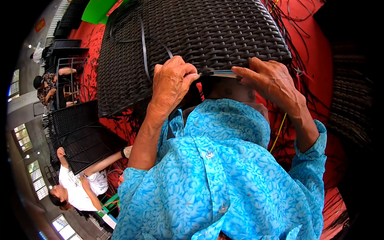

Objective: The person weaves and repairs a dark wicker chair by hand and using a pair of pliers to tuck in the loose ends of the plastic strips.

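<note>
Wickerwork [200, 36], dark and tightly woven, stretches ahead of both hands. The left hand [174, 80] pinches its near edge; the right hand [272, 82] has fingers on that edge, its grip unclear. Edge weaving seems underway; the next move probably calls for threading the loose black strip [143, 40] beyond the left hand.

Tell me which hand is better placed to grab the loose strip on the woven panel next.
Probably the left hand: the loose strip runs beside it across the woven panel. The right hand is farther off, along the near edge.
</note>
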Demonstrator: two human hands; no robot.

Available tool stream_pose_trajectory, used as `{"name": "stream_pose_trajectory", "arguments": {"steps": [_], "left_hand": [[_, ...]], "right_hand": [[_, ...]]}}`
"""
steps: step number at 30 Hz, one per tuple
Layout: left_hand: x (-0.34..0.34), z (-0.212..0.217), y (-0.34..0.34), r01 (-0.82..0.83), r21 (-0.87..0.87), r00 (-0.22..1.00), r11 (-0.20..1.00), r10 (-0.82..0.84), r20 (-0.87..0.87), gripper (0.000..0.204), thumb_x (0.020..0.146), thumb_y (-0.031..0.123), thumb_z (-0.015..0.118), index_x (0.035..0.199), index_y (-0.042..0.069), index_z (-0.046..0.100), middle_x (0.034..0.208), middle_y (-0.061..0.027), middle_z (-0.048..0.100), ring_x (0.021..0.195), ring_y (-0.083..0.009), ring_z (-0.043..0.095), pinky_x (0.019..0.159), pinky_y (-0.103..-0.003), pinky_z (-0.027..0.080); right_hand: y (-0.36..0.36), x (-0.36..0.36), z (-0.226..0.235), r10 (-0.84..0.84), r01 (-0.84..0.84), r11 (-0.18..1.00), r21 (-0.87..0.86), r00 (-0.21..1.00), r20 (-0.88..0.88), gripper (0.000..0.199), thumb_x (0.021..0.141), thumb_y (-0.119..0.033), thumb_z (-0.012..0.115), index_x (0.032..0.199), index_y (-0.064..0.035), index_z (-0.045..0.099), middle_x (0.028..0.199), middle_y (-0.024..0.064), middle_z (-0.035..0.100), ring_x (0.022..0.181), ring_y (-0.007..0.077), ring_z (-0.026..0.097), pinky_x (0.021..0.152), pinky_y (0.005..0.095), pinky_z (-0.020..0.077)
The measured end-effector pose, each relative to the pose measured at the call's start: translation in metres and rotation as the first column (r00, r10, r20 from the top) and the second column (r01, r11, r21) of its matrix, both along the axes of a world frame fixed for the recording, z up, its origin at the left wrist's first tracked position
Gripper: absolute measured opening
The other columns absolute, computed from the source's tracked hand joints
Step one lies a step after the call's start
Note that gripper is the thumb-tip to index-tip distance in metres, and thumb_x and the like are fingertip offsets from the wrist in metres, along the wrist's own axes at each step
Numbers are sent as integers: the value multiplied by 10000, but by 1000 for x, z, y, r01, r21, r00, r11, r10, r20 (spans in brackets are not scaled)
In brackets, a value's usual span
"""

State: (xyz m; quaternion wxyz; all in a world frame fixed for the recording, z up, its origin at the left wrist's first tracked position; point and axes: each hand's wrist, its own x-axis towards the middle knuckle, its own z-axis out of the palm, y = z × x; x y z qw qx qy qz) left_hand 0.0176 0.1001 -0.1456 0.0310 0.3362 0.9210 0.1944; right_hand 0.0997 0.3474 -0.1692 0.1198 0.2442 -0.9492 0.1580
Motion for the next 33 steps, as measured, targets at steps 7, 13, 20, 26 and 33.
{"name": "stream_pose_trajectory", "arguments": {"steps": [7,13,20,26,33], "left_hand": [[-1,-13,7,74,18,990,997,-71,-121,128,680,191,728,775,145,656,746,9,503,754,-187,497,700,-345,344],[7,-22,13,202,84,931,976,-164,-326,246,656,159,740,894,170,674,766,31,509,753,-166,492,670,-319,343],[2,-30,15,326,56,857,944,-269,-440,178,656,118,733,813,152,657,778,35,548,739,-160,499,666,-301,350],[-7,-12,25,404,109,893,908,-366,-261,113,714,77,682,767,120,592,783,23,563,760,-148,521,650,-297,369],[-19,32,66,-61,926,672,372,-670,314,115,904,119,532,949,13,523,832,-132,608,769,-229,630,789,-380,534]], "right_hand": [[17,17,11,-60,59,997,56,998,15,408,702,-105,611,1101,-179,570,741,58,486,643,232,578,562,354,455],[22,26,11,-138,140,989,-38,990,37,300,727,-144,645,1024,-168,614,717,41,501,598,208,571,519,347,447],[38,44,17,-256,260,965,-27,962,99,256,737,-178,668,990,-162,630,710,29,512,590,215,562,512,351,449],[43,53,12,-299,300,954,-22,953,51,284,710,-168,694,986,-184,631,677,20,480,563,207,534,498,335,441],[34,49,13,-305,306,952,-26,951,42,297,709,-173,698,996,-195,624,660,16,456,560,195,529,486,331,435]]}}
